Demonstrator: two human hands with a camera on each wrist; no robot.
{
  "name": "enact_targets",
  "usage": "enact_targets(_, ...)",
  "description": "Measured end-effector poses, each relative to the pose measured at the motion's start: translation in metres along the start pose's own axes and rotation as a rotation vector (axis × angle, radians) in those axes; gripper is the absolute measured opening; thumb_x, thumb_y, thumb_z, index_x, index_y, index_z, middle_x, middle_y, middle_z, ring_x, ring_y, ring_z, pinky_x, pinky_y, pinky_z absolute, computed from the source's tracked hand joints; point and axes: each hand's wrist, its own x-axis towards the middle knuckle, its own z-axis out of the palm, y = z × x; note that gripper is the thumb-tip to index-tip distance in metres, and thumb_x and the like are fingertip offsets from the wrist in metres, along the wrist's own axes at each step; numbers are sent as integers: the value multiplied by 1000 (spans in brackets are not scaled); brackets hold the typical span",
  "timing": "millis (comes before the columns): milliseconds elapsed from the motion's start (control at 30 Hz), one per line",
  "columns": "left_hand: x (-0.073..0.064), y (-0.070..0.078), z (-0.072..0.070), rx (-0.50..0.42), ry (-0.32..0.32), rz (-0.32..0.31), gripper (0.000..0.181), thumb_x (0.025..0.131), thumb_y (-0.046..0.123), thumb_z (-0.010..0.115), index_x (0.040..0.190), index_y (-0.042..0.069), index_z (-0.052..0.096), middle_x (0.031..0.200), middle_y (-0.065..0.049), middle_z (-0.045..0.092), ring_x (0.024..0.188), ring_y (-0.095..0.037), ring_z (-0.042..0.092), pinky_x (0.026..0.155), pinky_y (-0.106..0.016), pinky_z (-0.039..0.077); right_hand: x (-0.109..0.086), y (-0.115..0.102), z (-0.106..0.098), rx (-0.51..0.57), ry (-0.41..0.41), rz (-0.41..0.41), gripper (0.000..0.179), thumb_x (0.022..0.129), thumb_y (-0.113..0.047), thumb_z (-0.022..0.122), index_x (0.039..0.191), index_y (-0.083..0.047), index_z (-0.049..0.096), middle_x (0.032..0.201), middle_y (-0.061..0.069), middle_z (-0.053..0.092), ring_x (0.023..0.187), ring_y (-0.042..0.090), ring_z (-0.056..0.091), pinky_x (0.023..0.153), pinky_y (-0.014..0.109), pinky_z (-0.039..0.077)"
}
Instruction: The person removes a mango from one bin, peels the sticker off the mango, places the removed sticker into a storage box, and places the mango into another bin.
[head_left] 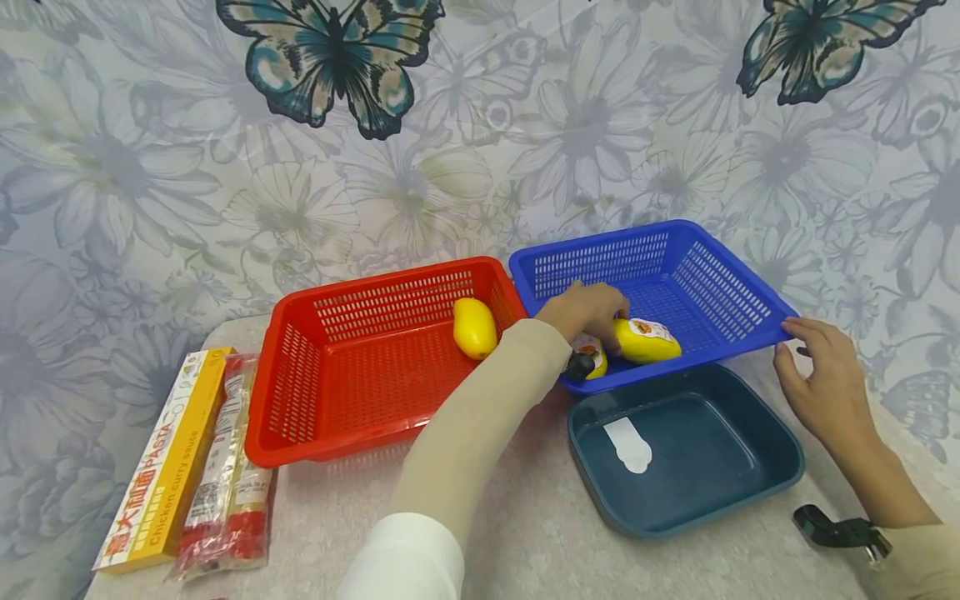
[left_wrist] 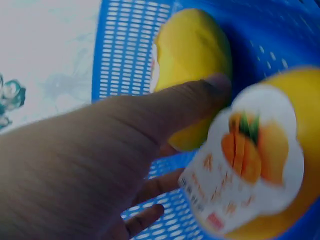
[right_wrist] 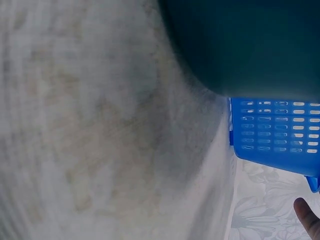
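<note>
Inside the blue basket (head_left: 705, 300), my left hand (head_left: 588, 312) reaches in from the left. Its thumb lies across one yellow mango (head_left: 648, 340) with a printed label, while other fingers spread apart below it in the left wrist view. A second labelled mango (left_wrist: 265, 160) lies close beside that hand and partly under the wrist in the head view. My right hand (head_left: 828, 387) holds the right corner of the blue basket's rim, fingers on top and thumb lower. In the right wrist view, only one fingertip (right_wrist: 306, 216) shows near the basket.
Left of the blue basket stands a red basket (head_left: 330, 450) holding one yellow mango (head_left: 474, 327). A dark teal basin (head_left: 697, 442) with a white label sits in front. At far left lie a yellow pasta box (head_left: 168, 458) and a clear-wrapped packet (head_left: 228, 467).
</note>
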Motion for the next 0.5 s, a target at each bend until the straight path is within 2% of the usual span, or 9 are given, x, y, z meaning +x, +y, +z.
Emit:
enact_targets(133, -5, 2, -10, 37, 37, 8, 47, 84, 43, 81, 125, 24, 67, 118, 11, 63, 114, -10, 53, 121, -49, 11, 1, -3, 0, 0, 8, -10, 33, 89, 4, 62, 120, 14, 61, 127, 28, 57, 114, 49, 50, 90, 0, 25)
enact_targets(300, -13, 1, -20, 70, 101, 51, 45, 83, 46, 80, 120, 24, 68, 113, 11, 63, 108, -10, 53, 117, -48, 21, 3, -4, 0, 0, 11, -24, 34, 87, 5, 63, 120, 15, 61, 126, 29, 57, 113, 50, 49, 89, 1, 24)
enact_targets(500, -27, -8, -23, 60, 190, 73, 53, 84, 50, 77, 129, 24, 65, 123, 8, 59, 114, -12, 51, 116, -52, 23, 4, -4, 0, -1, 8, -20, 34, 87, 5, 62, 120, 16, 61, 125, 30, 57, 115, 51, 49, 92, 3, 24)
